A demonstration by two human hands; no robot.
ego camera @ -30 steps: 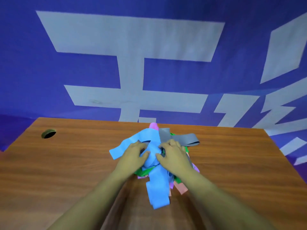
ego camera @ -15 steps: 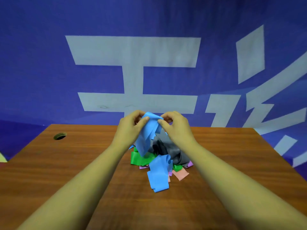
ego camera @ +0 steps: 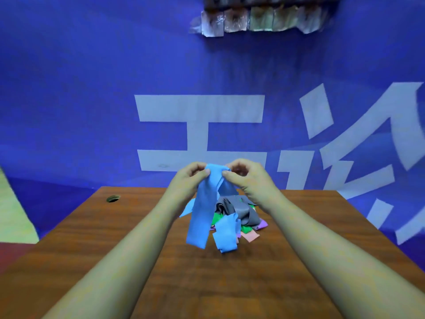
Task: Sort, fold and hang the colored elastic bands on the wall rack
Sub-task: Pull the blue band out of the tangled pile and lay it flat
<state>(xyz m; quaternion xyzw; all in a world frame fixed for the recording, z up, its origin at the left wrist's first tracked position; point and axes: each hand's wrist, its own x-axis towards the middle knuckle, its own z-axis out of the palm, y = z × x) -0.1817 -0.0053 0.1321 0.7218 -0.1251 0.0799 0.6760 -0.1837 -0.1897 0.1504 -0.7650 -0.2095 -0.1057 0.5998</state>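
Observation:
A light blue elastic band [ego camera: 203, 208] hangs from both hands above the wooden table [ego camera: 115, 238]. My left hand [ego camera: 186, 180] pinches its top left edge and my right hand [ego camera: 248, 178] pinches its top right edge. Its lower end dangles near the tabletop. Below lies a pile of bands: a grey one [ego camera: 239, 209] on top, another blue one [ego camera: 225, 236] in front, with green, purple and pink bands [ego camera: 251, 236] showing underneath. High on the wall is the rack [ego camera: 259, 19], blurred.
A blue wall banner with large pale characters [ego camera: 200, 132] stands right behind the table. A round cable hole [ego camera: 112, 198] sits in the table's far left corner. The table's left and right edges fall away to the floor.
Both hands lifted the blue band from the pile upward, and its end came free of the heap. The view tilted up, bringing the wall rack into sight.

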